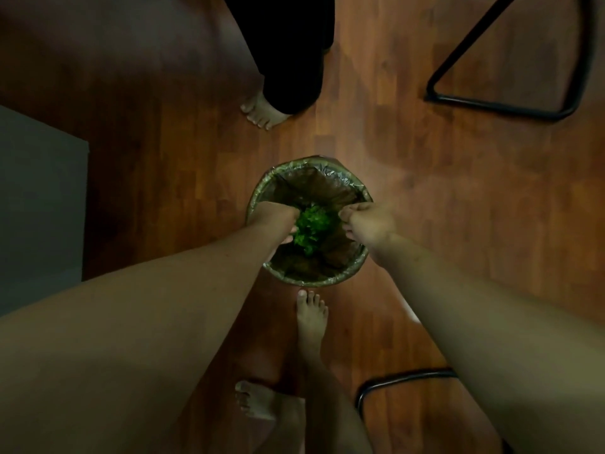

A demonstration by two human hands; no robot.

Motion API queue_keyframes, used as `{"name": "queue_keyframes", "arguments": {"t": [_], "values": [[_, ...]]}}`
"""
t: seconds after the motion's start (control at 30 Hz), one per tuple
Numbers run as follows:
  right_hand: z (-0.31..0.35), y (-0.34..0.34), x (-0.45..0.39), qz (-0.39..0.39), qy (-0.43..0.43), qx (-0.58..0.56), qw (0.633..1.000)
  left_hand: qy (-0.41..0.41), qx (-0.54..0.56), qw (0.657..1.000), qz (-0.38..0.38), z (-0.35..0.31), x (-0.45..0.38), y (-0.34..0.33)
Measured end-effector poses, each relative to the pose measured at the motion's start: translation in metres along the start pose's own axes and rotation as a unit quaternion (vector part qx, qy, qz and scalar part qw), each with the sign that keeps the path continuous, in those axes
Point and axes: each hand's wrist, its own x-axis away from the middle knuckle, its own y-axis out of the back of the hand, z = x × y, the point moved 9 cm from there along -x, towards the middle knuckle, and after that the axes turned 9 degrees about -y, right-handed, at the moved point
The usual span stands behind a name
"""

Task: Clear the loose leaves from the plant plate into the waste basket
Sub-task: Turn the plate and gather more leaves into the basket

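Reaching down at frame centre, both hands hang over the lined waste basket on the wooden floor. The left hand cups green leaves; the right hand has fingertips pinched together beside them.

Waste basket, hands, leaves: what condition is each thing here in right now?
Waste basket: upright on the floor, open, lined with a clear bag.
Leaves: green bunch above the basket opening, between both hands.
Left hand: curled around the leaves.
Right hand: fingers pinched together beside the leaves.
Plant plate: not in view.
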Motion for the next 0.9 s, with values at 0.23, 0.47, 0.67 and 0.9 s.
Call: {"name": "queue_keyframes", "arguments": {"t": [0.23, 0.47, 0.67, 0.9], "values": [[0.031, 0.014, 0.027, -0.006, 0.06, 0.053, 0.997, -0.031, -0.087, 0.995, 0.027, -0.02, 0.017, 0.003], [0.087, 0.021, 0.124, -0.002, 0.123, 0.216, 0.969, -0.118, -0.154, 0.981, 0.025, -0.077, 0.095, 0.041], [0.13, 0.037, 0.24, -0.033, 0.159, 0.292, 0.943, -0.209, -0.199, 0.957, 0.011, -0.138, 0.197, 0.1], [0.228, 0.012, 0.442, -0.032, 0.308, 0.265, 0.913, -0.304, -0.182, 0.932, -0.084, -0.199, 0.347, 0.229]]}}
